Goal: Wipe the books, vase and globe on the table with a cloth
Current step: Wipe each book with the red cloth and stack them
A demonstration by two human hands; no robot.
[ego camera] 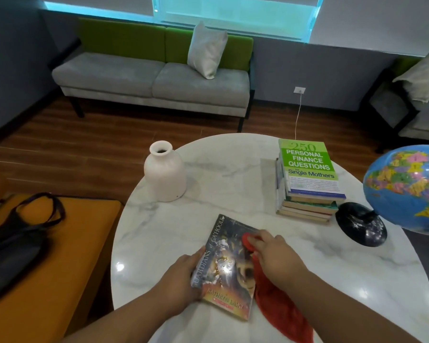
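Note:
A dark paperback [227,266] lies on the white marble table [233,174], near its front edge. My left hand [183,273] grips the book's spine side. My right hand [275,253] holds a red cloth [280,308] and presses one end of it onto the book's cover; the rest of the cloth trails toward me. A white vase [164,172] stands upright at the table's left rim. A stack of books [307,179] with a green cover on top sits at the far right. Beside the stack stands a globe [406,186] on a black base [360,224].
An orange bench [60,256] with a dark bag [15,243] on it stands left of the table. A grey and green sofa [154,80] with a cushion lines the far wall. An armchair [411,100] sits at the right. A white cable [298,112] hangs from a wall socket.

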